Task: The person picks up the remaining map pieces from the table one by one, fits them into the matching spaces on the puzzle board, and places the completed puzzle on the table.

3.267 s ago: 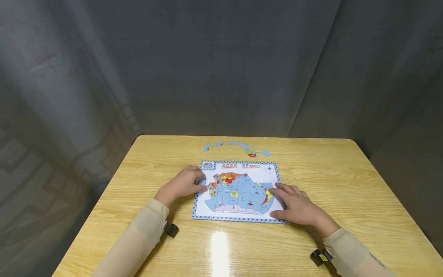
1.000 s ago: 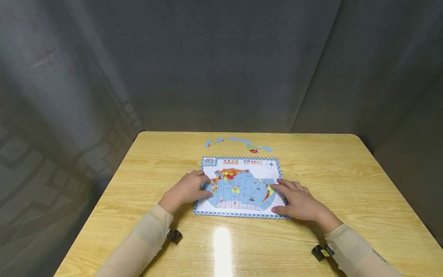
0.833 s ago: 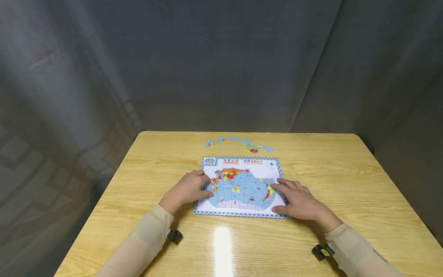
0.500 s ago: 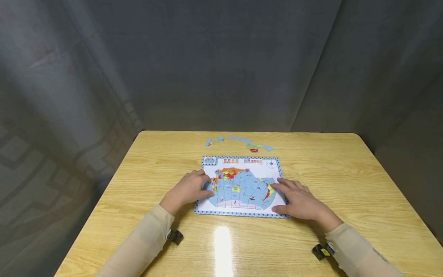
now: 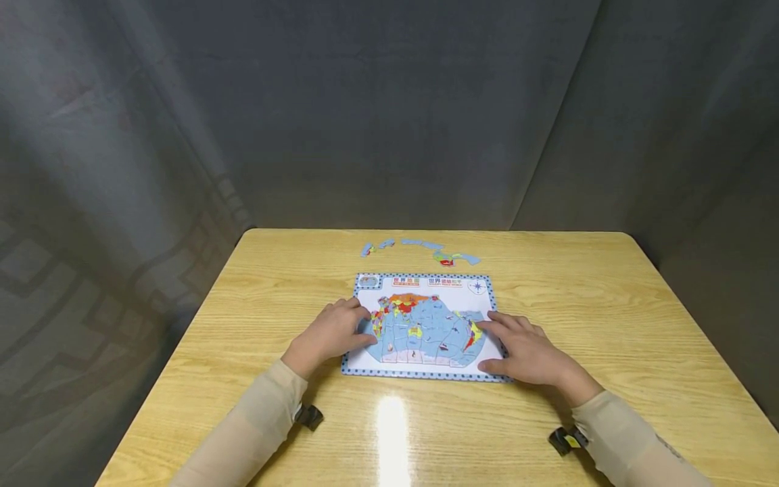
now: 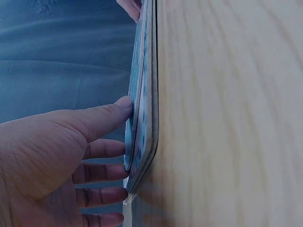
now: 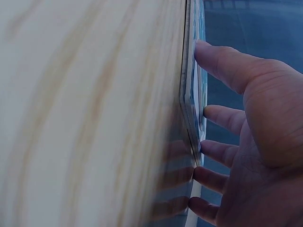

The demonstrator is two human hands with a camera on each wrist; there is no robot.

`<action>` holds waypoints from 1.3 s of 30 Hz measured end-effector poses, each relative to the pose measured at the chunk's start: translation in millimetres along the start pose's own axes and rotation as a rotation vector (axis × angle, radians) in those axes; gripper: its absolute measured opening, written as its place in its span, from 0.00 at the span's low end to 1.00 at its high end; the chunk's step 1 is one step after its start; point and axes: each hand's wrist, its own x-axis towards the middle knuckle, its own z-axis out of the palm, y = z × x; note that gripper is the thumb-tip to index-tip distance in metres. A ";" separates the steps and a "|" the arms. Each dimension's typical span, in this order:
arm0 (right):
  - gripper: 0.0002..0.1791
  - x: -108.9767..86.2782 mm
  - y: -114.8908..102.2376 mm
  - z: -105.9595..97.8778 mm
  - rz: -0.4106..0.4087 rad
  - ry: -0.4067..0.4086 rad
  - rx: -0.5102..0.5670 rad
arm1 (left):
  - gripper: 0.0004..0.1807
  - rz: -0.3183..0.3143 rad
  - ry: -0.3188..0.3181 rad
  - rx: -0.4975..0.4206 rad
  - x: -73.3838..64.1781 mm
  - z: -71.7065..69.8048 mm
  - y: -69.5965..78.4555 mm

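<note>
A flat world-map puzzle board (image 5: 426,370) with a blue dotted border lies on the table. Blue and coloured map pieces (image 5: 426,331) sit together across its middle. At the board's left edge, my left hand (image 5: 328,331) rests with thumb and fingertips touching the leftmost blue piece (image 6: 129,146), which is partly hidden by the fingers in the head view. On the other side my right hand (image 5: 526,352) lies over the board's right border. Its index finger touches the South America piece (image 5: 473,336), and its thumb touches the board near the lower right.
Beyond the board lie several loose puzzle pieces: a small blue one (image 5: 366,249), another (image 5: 387,243), a long blue strip (image 5: 421,244) and a red-and-green one (image 5: 447,260). The wooden table (image 5: 274,270) ends at a grey curtain (image 5: 389,135).
My left hand has moved right, and the blue piece at its fingertips now sits against the left side of the map. My right hand stays at the right border. The view has shifted slightly.
</note>
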 end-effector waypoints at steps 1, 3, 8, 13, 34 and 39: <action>0.43 0.2 0.1 0.0 0.001 0.000 -0.001 | 0.29 0.004 0.003 0.004 -0.1 0.1 0.0; 0.43 0.5 0.1 -0.2 0.003 -0.001 -0.003 | 0.29 0.011 0.011 0.006 -0.1 0.4 -0.2; 0.43 0.6 -0.3 -0.6 0.007 -0.003 -0.003 | 0.29 0.027 0.021 0.004 -0.9 0.9 -0.6; 0.43 0.3 -0.6 -0.7 0.006 -0.005 0.003 | 0.29 0.017 0.012 -0.006 -1.7 1.3 -0.5; 0.42 -0.6 -1.9 -2.5 -0.005 -0.003 0.003 | 0.26 -0.027 -0.011 0.013 -3.2 0.2 3.4; 0.42 -0.3 -1.6 -2.9 -0.003 -0.006 0.006 | 0.26 -0.036 -0.017 0.024 -3.9 -0.7 4.8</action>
